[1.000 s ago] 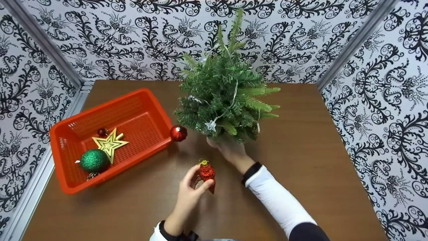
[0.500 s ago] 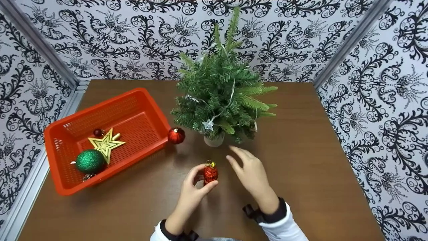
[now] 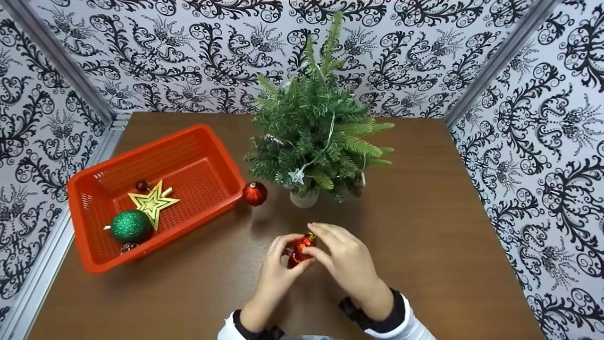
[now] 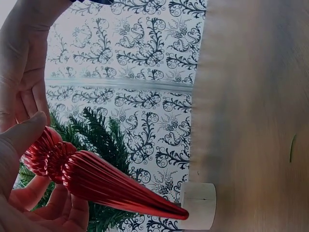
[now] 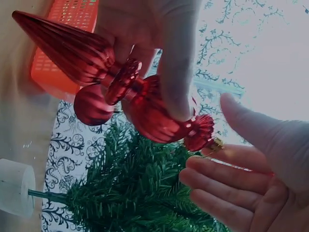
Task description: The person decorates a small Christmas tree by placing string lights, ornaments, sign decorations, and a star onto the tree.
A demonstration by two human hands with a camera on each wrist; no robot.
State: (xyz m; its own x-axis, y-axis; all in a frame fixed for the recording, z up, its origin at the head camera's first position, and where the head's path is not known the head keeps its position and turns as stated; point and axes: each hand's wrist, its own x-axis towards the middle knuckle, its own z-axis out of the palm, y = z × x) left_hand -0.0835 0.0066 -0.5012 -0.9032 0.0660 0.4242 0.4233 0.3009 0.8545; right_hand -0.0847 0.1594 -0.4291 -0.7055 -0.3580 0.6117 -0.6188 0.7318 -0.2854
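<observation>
My left hand [image 3: 276,278] holds a shiny red finial-shaped Christmas ornament [image 4: 111,183], thumb and fingers around its ribbed body. Its long point aims down towards the table in the left wrist view. Beside its gold cap [image 5: 216,144] is my right hand [image 3: 349,259], with thumb and fingers spread around the top end. In the right wrist view the right fingertips are right at the cap and thin loop, while the thumb stands apart from it. Behind both hands stands a small artificial Christmas tree [image 3: 316,132] on a pale round base [image 3: 303,199].
At the left sits an orange-red plastic basket [image 3: 207,177] holding a gold star [image 3: 152,204], a green glitter ball [image 3: 130,226] and smaller ornaments. A red ball ornament [image 3: 255,194] appears between basket and tree. A star light [image 3: 297,176] hangs on the tree. Patterned walls enclose the table.
My right hand has come away from the tree's base and down to the red ornament's top. The left hand has kept hold of the ornament, lifting and tilting its cap rightward.
</observation>
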